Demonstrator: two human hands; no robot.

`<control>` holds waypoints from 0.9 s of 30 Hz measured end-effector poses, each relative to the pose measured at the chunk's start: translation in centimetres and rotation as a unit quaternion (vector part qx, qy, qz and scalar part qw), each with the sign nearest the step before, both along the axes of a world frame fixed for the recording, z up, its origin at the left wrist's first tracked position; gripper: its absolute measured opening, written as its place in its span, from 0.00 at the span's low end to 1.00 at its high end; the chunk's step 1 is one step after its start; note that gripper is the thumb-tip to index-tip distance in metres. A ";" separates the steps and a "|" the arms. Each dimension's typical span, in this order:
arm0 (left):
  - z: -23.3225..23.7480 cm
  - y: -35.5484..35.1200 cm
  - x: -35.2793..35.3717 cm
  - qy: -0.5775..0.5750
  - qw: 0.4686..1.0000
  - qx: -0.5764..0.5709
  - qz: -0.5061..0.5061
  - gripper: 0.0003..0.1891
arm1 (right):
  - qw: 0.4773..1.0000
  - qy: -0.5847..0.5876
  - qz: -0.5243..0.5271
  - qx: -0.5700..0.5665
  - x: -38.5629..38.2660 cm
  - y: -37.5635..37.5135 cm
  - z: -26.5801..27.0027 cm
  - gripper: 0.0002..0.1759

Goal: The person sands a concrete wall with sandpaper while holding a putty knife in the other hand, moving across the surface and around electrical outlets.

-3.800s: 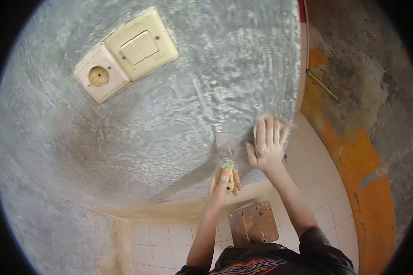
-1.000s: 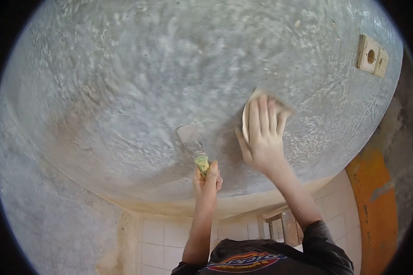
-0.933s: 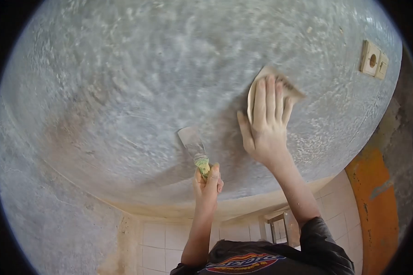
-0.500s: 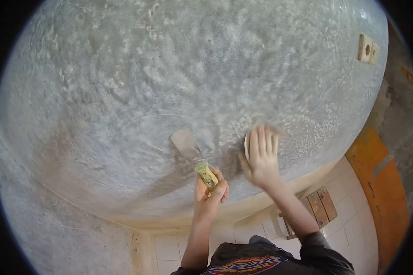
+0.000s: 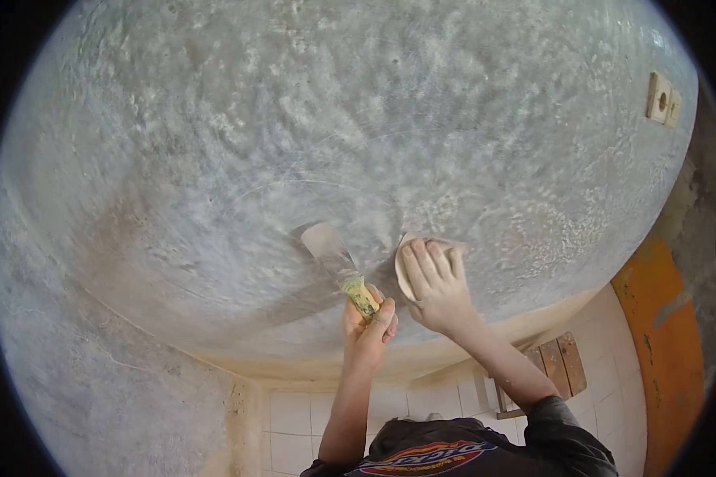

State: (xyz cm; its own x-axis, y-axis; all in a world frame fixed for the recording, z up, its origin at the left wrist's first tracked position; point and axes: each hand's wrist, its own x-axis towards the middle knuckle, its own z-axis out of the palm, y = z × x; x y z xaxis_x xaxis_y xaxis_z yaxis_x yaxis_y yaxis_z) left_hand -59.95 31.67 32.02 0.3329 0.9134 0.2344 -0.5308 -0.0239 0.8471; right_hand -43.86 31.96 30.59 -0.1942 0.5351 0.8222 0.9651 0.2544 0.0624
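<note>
My left hand (image 5: 368,322) is wrapped round the yellow-green, paint-flecked handle of a putty knife (image 5: 328,250). Its wide metal blade points up and to the left, close to the mottled grey wall (image 5: 310,119). To the right, my right hand (image 5: 436,290) presses a bent beige sheet of sandpaper (image 5: 403,274) against the wall, fingers laid over it and the sheet's edges showing around them. White scuffs and thin curved scratches mark the wall above both hands.
A wall socket (image 5: 659,97) sits at the upper right. Below, a wooden slatted stool (image 5: 562,366) stands on white floor tiles (image 5: 290,412). An orange panel (image 5: 664,318) is at the right, and a second wall meets this one at the lower left.
My right hand has moved left and slightly down with the sandpaper, nearer the putty knife. My left hand keeps its grip almost in place. The view has shifted a little.
</note>
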 end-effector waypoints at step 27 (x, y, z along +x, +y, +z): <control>0.2 6.8 -17.9 -0.054 0.988 0.046 -0.138 0.15 | 0.978 0.074 -0.145 0.131 -16.3 7.7 6.5 0.43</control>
